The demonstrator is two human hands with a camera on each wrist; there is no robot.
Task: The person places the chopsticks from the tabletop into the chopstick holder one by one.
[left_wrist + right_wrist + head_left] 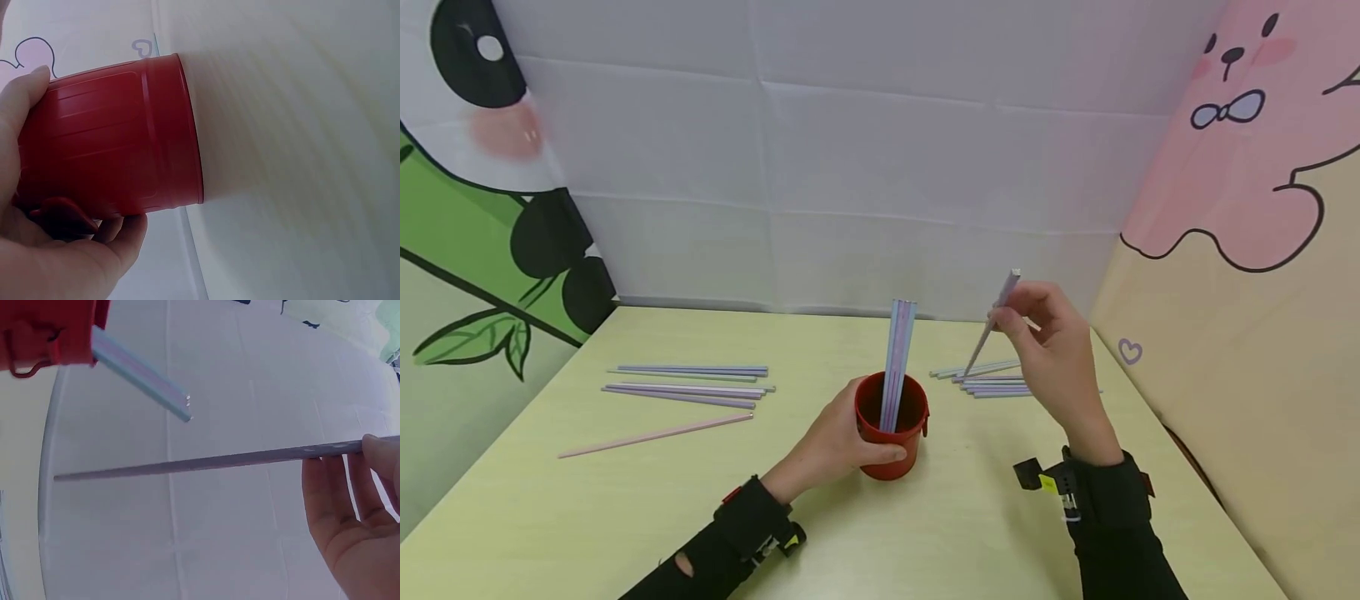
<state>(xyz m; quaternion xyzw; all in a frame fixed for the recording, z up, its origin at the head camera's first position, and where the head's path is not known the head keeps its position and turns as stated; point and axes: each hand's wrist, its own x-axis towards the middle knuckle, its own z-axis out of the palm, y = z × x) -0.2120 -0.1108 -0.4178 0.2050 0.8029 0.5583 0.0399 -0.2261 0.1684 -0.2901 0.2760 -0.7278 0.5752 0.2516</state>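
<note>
Now my left hand (831,442) wraps the red plastic cup (891,425) on the pale bench (625,517); my right hand (1048,350) pinches one lilac chopstick (992,329); I judge loading is underway, so next it needs tipping upright over the rim.

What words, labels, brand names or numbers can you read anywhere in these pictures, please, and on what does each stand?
None: no readable text anywhere.
The red cup, held by the left hand, is plain.
The stick pinched by the right hand bears no marking.
The backdrop panels carry only cartoon drawings.
</note>
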